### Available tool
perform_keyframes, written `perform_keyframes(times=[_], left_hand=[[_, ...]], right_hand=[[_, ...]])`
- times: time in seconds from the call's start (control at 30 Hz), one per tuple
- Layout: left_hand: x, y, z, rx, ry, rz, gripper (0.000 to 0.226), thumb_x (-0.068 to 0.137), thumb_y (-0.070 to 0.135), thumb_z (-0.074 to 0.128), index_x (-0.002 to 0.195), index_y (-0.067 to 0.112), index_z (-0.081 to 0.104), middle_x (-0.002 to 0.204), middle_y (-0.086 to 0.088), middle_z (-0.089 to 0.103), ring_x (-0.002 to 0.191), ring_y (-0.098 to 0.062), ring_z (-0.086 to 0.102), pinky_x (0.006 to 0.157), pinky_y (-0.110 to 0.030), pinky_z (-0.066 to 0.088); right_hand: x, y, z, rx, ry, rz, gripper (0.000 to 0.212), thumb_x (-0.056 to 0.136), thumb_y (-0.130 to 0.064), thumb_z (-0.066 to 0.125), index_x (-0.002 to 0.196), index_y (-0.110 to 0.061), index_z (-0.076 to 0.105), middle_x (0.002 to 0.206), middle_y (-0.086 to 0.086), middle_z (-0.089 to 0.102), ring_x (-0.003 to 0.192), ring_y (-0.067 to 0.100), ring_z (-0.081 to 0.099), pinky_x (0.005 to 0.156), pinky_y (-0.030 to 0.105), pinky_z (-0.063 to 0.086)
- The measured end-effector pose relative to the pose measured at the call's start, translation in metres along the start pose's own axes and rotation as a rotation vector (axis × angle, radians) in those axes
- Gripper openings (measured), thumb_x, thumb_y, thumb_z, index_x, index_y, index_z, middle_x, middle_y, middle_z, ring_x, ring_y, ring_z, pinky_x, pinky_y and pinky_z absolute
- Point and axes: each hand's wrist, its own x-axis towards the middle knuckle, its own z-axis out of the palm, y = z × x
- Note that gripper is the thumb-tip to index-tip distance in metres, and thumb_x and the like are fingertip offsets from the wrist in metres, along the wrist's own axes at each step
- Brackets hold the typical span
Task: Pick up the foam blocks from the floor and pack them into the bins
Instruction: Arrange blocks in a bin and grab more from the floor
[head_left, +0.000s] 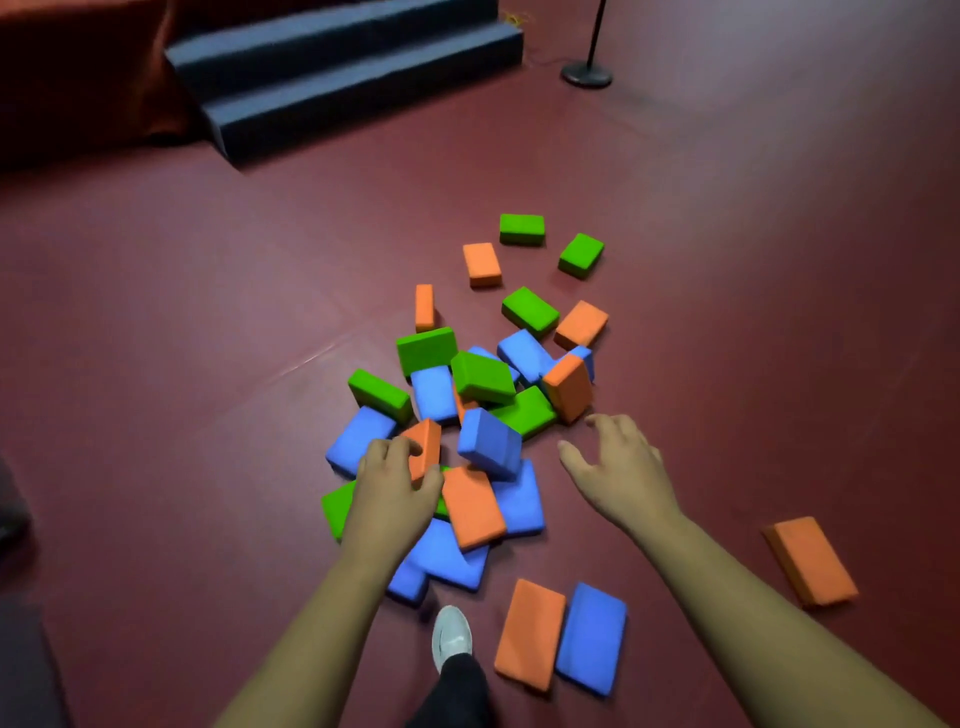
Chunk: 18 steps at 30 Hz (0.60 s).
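Open floor (727, 312) right of block pile (483, 384), steps (337, 78) far left

Eight green blocks (522, 228), nine orange blocks (482, 264) and perhaps ten blue blocks (592, 636), since some lie half hidden.

Dark steps (343, 67) and a round-based stand (587, 73) on the maroon floor (156, 312)
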Motion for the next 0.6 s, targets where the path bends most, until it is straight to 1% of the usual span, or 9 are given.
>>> perform_keyframes(times=[0.17,0.23,0.3,0.33,0.5,0.6], left_hand=[[0.139,0.001,0.062,0.057,-0.119,0.054,0.058,0.072,0.053,0.037,0.101,0.008,0.061,0.103,-0.013,0.057,0.104,-0.033,0.054,0.093,-0.045,0.044],[0.191,-0.002,0.091,0.067,-0.161,0.033,0.05,0.077,0.048,0.044,0.101,0.007,0.061,0.103,-0.016,0.058,0.104,-0.036,0.055,0.093,-0.047,0.044],[0.237,-0.009,0.123,0.064,-0.202,-0.003,0.035,0.083,0.034,0.057,0.104,0.006,0.061,0.106,-0.018,0.058,0.105,-0.037,0.055,0.094,-0.047,0.044],[0.256,-0.014,0.14,0.066,-0.216,-0.02,0.032,0.085,0.03,0.058,0.105,0.005,0.061,0.107,-0.019,0.057,0.106,-0.037,0.054,0.095,-0.046,0.043],[0.34,-0.063,0.241,0.142,-0.29,-0.09,0.028,0.088,0.026,0.061,0.106,0.006,0.059,0.11,-0.017,0.056,0.107,-0.034,0.053,0.093,-0.04,0.042],[0.377,-0.104,0.309,0.137,-0.301,-0.151,0.028,0.086,0.025,0.064,0.103,0.004,0.058,0.106,-0.018,0.057,0.104,-0.035,0.054,0.09,-0.041,0.04]], right_hand=[[0.105,0.006,0.028,-0.054,-0.069,0.072,0.055,0.091,-0.05,0.057,0.134,-0.017,0.052,0.129,0.008,0.052,0.125,0.028,0.05,0.101,0.041,0.038],[0.146,0.013,0.041,-0.08,-0.093,0.085,0.055,0.09,-0.051,0.057,0.134,-0.017,0.053,0.128,0.008,0.053,0.124,0.029,0.051,0.101,0.041,0.039],[0.189,0.025,0.059,-0.101,-0.115,0.093,0.056,0.09,-0.051,0.057,0.134,-0.016,0.053,0.128,0.009,0.054,0.124,0.03,0.052,0.1,0.042,0.04],[0.21,0.032,0.071,-0.12,-0.13,0.095,0.056,0.091,-0.052,0.056,0.134,-0.016,0.053,0.127,0.01,0.054,0.124,0.03,0.052,0.1,0.042,0.04],[0.323,0.067,0.156,-0.202,-0.219,0.042,0.056,0.09,-0.054,0.052,0.13,-0.015,0.052,0.124,0.01,0.053,0.121,0.031,0.052,0.097,0.043,0.042],[0.385,0.091,0.222,-0.242,-0.279,-0.016,0.054,0.091,-0.054,0.05,0.127,-0.014,0.051,0.124,0.011,0.052,0.121,0.032,0.051,0.096,0.044,0.041]])
